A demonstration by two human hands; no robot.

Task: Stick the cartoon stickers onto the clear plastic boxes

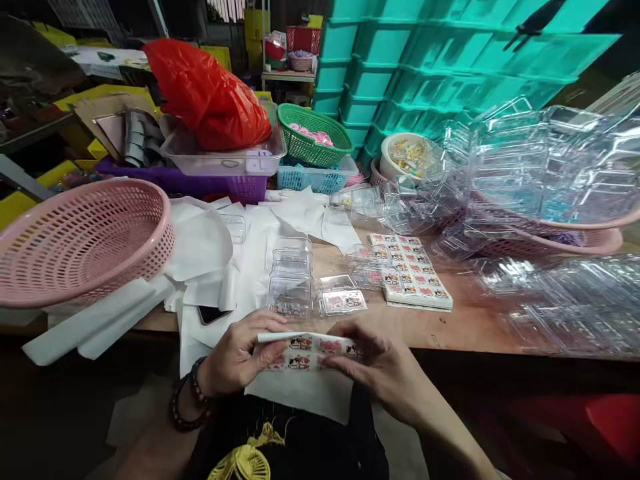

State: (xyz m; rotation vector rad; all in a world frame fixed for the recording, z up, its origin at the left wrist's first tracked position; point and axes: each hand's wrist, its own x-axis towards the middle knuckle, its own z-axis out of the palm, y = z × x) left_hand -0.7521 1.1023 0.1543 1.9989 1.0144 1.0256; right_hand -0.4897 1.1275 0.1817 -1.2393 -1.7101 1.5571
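Note:
Between my two hands is a sticker sheet [305,353] printed with cartoon cats and pink lettering, bent over along its top edge, with white paper hanging below. My left hand [243,353] pinches its left end, thumb on the printed face; beaded bracelets circle that wrist. On the right end, my right hand [377,360] grips it between thumb and fingers. Just beyond, a clear plastic box [343,301] carries a cat label. Beside it stands a row of open clear boxes [290,277], the nearest with small pieces inside. A stack of sticker sheets [417,273] lies to the right.
White backing paper [200,240] covers the table's left part, partly over a phone [213,315]. A pink basket [90,233] stands left. Clear plastic cases [550,167] pile up at right. Behind are a red bag [205,100], a green basket [315,137] and turquoise crates [380,73].

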